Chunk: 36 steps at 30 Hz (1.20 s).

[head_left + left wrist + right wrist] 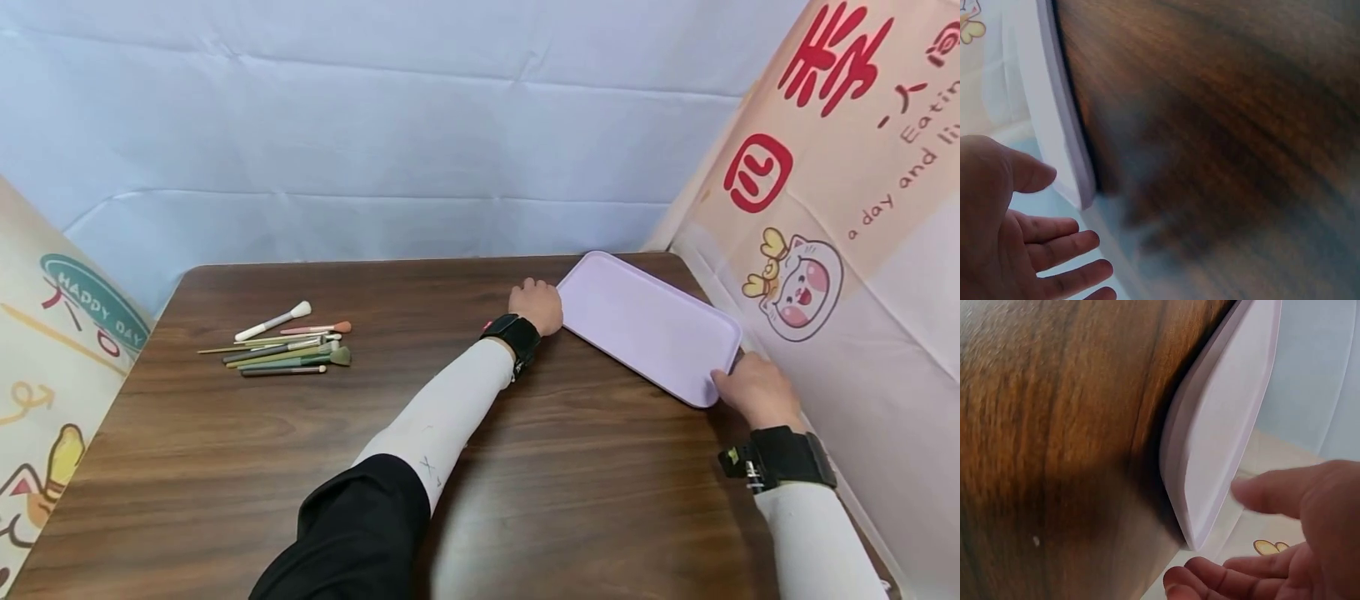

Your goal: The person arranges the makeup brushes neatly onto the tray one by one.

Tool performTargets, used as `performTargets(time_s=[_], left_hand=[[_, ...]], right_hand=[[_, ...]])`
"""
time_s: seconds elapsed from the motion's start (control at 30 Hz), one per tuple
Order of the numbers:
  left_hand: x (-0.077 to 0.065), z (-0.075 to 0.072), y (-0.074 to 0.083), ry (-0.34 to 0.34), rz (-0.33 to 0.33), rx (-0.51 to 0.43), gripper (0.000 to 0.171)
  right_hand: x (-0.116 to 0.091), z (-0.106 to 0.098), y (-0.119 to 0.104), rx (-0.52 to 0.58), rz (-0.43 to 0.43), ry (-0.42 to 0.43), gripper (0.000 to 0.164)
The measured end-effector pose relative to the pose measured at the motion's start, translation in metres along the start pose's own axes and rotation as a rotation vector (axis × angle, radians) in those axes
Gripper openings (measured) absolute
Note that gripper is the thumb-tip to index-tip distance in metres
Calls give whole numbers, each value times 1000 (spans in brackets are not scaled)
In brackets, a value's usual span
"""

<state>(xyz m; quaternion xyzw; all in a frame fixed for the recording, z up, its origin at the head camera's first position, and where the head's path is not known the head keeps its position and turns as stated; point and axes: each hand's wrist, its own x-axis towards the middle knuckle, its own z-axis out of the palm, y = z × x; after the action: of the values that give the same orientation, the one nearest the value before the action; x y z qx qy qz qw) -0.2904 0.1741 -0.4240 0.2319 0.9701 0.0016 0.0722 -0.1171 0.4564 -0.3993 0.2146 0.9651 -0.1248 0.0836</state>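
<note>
A pale purple rectangular tray (648, 329) with a low raised rim lies at an angle at the back right of the wooden table. My left hand (537, 305) is at its left end. The left wrist view shows that thumb overlapping the tray (1060, 119) near a corner, with the fingers extended and spread apart. At the tray's near right corner is my right hand (761, 392), its thumb overlapping the rim. In the right wrist view, a gap separates the thumb from the loosely bent fingers (1210, 578) beside the tray's corner (1192, 531).
Several makeup brushes (288, 350) lie in a loose bundle on the left of the wooden table (375, 433). A white cloth (375, 125) hangs behind the table. Printed sheets stand along the left (45, 367) and right (847, 233) sides, the right one close to my right hand.
</note>
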Motion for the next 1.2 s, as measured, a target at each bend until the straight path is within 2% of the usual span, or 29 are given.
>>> performTargets(time_s=[0.3, 0.4, 0.6, 0.93, 1.07, 1.2], left_hand=[[6, 4, 2, -15, -4, 18, 38], [11, 9, 2, -3, -4, 28, 37], [21, 18, 2, 47, -13, 48, 36], [18, 14, 3, 15, -41, 34, 38], [18, 15, 2, 0, -57, 23, 38], [18, 16, 2, -9, -63, 10, 36]], right_hand=[[-3, 2, 0, 61, -28, -73, 27], [-3, 4, -2, 65, -27, -93, 22], [3, 10, -4, 64, -22, -111, 19], [8, 14, -4, 80, 8, -172, 18], [9, 15, -4, 83, 40, -204, 19], [12, 16, -4, 73, 74, -202, 17]])
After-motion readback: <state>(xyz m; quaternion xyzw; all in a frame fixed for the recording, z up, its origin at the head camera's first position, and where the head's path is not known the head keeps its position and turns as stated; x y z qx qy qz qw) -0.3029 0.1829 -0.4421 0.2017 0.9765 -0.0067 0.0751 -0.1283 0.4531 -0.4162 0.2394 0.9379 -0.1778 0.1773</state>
